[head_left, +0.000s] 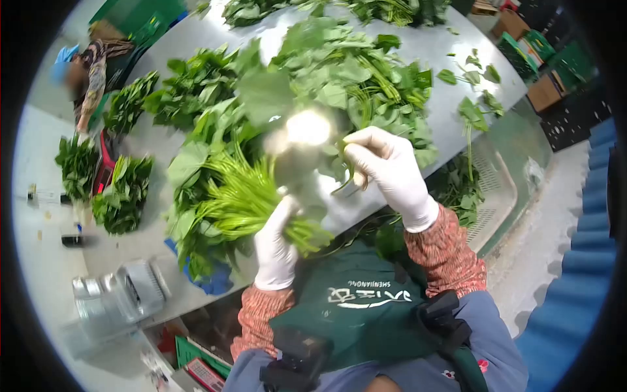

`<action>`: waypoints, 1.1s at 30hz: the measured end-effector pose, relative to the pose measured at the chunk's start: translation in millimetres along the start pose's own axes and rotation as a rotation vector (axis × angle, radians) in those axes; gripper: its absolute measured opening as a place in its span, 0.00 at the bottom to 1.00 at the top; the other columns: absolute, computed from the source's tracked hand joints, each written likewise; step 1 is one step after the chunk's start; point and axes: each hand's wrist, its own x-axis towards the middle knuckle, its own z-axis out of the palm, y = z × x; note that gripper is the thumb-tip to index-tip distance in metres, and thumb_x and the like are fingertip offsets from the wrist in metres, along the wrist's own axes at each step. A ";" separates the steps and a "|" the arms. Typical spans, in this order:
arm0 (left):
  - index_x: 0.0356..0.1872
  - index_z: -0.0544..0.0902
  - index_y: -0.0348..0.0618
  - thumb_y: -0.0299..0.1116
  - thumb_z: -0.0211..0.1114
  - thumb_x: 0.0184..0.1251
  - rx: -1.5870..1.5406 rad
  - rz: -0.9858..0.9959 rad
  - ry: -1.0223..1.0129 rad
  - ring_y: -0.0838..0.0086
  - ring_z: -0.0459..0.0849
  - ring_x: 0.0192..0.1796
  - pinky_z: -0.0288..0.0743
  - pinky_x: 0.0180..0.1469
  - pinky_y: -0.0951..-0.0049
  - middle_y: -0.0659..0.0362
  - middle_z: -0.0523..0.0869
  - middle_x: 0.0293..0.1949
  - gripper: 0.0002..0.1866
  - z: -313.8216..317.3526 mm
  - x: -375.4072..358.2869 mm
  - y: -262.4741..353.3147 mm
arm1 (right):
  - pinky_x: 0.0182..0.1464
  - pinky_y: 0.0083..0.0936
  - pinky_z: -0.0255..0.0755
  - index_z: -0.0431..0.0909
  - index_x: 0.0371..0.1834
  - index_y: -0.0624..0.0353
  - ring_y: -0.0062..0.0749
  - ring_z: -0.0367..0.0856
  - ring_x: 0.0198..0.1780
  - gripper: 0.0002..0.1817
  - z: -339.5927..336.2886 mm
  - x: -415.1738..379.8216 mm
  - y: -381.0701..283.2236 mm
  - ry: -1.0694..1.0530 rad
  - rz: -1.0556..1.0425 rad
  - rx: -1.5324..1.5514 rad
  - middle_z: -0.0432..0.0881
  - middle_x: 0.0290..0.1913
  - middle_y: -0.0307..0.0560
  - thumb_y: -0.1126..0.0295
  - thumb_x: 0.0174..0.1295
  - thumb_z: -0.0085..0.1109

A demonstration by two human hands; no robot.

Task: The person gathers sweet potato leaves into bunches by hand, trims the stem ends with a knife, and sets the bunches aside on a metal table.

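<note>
My left hand (275, 245), in a white glove, is closed round a thick bunch of leafy greens (241, 193). Its pale green stems point toward my apron and its leaves spread to the left. My right hand (390, 171), also gloved, pinches a thin green stem (344, 186) between thumb and fingers, apart from the bunch. A bright glare hides part of the space between my hands. Beyond them lies a large heap of loose leafy greens (333, 85) on the metal table (450, 39).
More bunches (124, 193) lie at the left near a red scale (104, 163), where another person (91, 72) reaches in. Clear plastic packaging (121, 294) sits at the table's left corner. A white perforated basket (496, 189) with greens stands at the right. Green crates (539, 46) are stacked behind.
</note>
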 end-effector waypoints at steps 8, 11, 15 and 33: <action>0.55 0.77 0.37 0.24 0.62 0.66 -0.119 -0.073 -0.012 0.72 0.82 0.51 0.75 0.57 0.69 0.56 0.83 0.49 0.17 6.6 -11.1 -2.0 | 0.32 0.18 0.72 0.80 0.41 0.65 0.21 0.78 0.29 0.08 62.1 -25.1 46.2 0.014 -0.353 -0.571 0.82 0.33 0.44 0.77 0.59 0.62; 0.53 0.78 0.35 0.23 0.61 0.65 -0.110 -0.058 0.017 0.71 0.83 0.49 0.75 0.56 0.69 0.56 0.84 0.47 0.15 8.7 -10.0 -4.8 | 0.30 0.16 0.72 0.80 0.39 0.64 0.21 0.78 0.26 0.08 62.7 -28.0 51.0 0.048 -0.459 -0.657 0.82 0.34 0.45 0.81 0.56 0.62; 0.52 0.76 0.36 0.22 0.60 0.66 -0.113 -0.011 0.035 0.70 0.82 0.47 0.75 0.54 0.69 0.56 0.84 0.42 0.14 6.5 -12.3 2.1 | 0.40 0.23 0.75 0.79 0.34 0.64 0.30 0.81 0.34 0.07 58.5 -37.6 51.2 0.026 -0.610 -0.547 0.81 0.34 0.48 0.85 0.53 0.61; 0.52 0.74 0.39 0.24 0.62 0.66 -0.152 0.085 -0.047 0.72 0.80 0.39 0.76 0.45 0.73 0.58 0.81 0.37 0.15 -11.4 -2.0 15.7 | 0.24 0.11 0.66 0.78 0.45 0.66 0.13 0.75 0.25 0.19 -9.4 -11.8 96.6 0.302 0.193 0.216 0.82 0.35 0.41 0.58 0.65 0.61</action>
